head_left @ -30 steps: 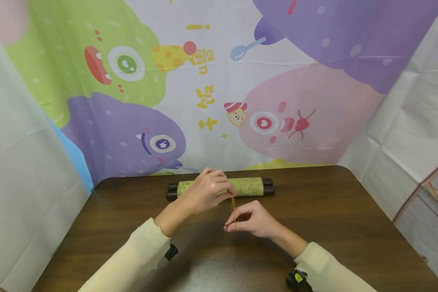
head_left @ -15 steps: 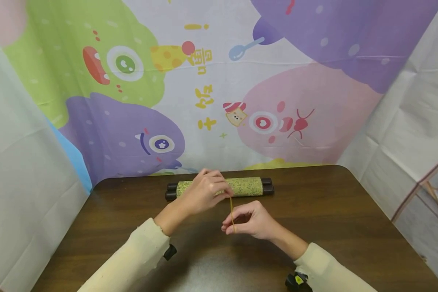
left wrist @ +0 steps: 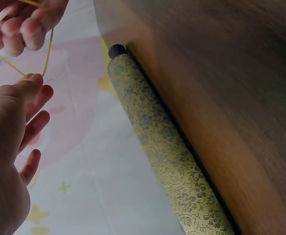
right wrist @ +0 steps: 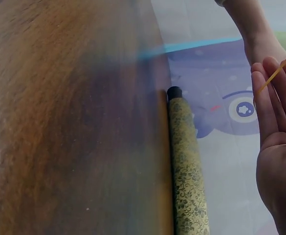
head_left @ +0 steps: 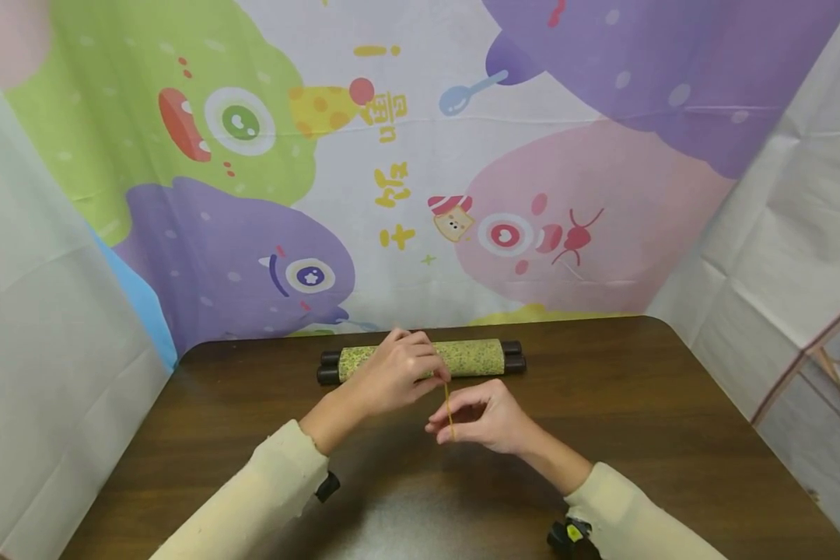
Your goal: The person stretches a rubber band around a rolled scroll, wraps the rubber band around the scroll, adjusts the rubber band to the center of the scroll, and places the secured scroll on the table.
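A thin yellow rubber band [head_left: 449, 411] is stretched between the hands, just in front of a rolled scroll [head_left: 472, 358] with yellow-green floral covering and dark rod ends. My left hand [head_left: 395, 373] pinches the band's upper end between thumb and forefinger; in the left wrist view its other fingers stand apart from the band. My right hand [head_left: 490, 420] is lower and to the right, with the band looped over its spread thumb and fingers. In the right wrist view the band [right wrist: 275, 74] runs across from the fingers to the thumb. The left hand partly hides the scroll.
The dark wooden table [head_left: 637, 435] carries the scroll near its back edge. Behind it hangs a cloth [head_left: 420, 295] printed with cartoon monsters, and pale cloth walls [head_left: 35, 311] flank both sides. Small black devices [head_left: 327, 486] sit at both sleeves.
Both hands stay in nearly the same place, with the left hand moving slightly down and right over the last half second. The band remains stretched between them.
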A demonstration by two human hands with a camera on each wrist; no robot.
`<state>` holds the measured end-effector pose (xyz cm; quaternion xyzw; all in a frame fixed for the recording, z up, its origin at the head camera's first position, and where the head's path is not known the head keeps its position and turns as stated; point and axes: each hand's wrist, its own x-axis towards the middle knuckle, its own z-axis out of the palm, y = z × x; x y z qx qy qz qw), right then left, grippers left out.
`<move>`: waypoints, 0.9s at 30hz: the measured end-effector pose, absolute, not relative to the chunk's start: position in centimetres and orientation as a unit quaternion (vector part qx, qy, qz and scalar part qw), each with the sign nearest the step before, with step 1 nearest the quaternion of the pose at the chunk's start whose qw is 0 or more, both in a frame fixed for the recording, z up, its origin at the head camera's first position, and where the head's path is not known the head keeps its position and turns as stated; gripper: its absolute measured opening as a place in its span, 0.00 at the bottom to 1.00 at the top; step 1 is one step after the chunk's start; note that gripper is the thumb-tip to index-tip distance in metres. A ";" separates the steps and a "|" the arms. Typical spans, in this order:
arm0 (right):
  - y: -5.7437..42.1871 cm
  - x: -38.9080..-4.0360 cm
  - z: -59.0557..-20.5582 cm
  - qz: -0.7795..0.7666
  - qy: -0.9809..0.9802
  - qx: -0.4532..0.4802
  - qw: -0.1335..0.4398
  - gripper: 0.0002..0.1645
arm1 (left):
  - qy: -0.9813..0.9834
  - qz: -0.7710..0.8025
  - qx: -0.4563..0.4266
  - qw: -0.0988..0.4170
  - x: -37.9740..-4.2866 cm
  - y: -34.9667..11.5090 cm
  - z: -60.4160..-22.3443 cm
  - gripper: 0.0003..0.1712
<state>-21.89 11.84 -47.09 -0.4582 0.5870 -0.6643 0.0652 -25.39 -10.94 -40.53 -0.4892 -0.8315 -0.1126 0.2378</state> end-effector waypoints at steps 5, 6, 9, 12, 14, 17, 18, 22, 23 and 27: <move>11.9 -21.9 -47.3 -0.662 0.588 -0.459 0.066 0.13 | -0.820 -0.121 -0.497 0.256 -25.5 -11.1 -40.3 0.05; 11.9 -22.0 -47.3 -0.663 0.587 -0.460 0.066 0.14 | -0.819 -0.122 -0.498 0.258 -25.6 -11.1 -40.3 0.06; 11.9 -22.0 -47.3 -0.668 0.582 -0.458 0.069 0.16 | -0.818 -0.121 -0.499 0.260 -25.7 -11.1 -40.3 0.06; 11.9 -22.2 -47.3 -0.673 0.581 -0.453 0.071 0.17 | -0.817 -0.121 -0.499 0.262 -25.7 -11.1 -40.4 0.06; 12.0 -22.2 -47.4 -0.674 0.582 -0.450 0.071 0.17 | -0.816 -0.120 -0.499 0.265 -25.7 -11.1 -40.4 0.06; 12.0 -22.3 -47.6 -0.675 0.583 -0.446 0.071 0.17 | -0.816 -0.120 -0.498 0.267 -25.6 -11.2 -40.4 0.05; 12.0 -22.4 -47.7 -0.677 0.582 -0.444 0.073 0.18 | -0.816 -0.118 -0.498 0.268 -25.6 -11.2 -40.5 0.05; 12.1 -22.4 -47.7 -0.686 0.574 -0.439 0.084 0.23 | -0.816 -0.117 -0.496 0.272 -25.8 -11.3 -40.6 0.06; 12.1 -22.4 -47.7 -0.687 0.574 -0.437 0.085 0.24 | -0.817 -0.116 -0.494 0.273 -25.8 -11.4 -40.7 0.06; 12.1 -22.3 -47.7 -0.684 0.579 -0.435 0.086 0.24 | -0.819 -0.120 -0.492 0.271 -25.9 -11.5 -40.8 0.07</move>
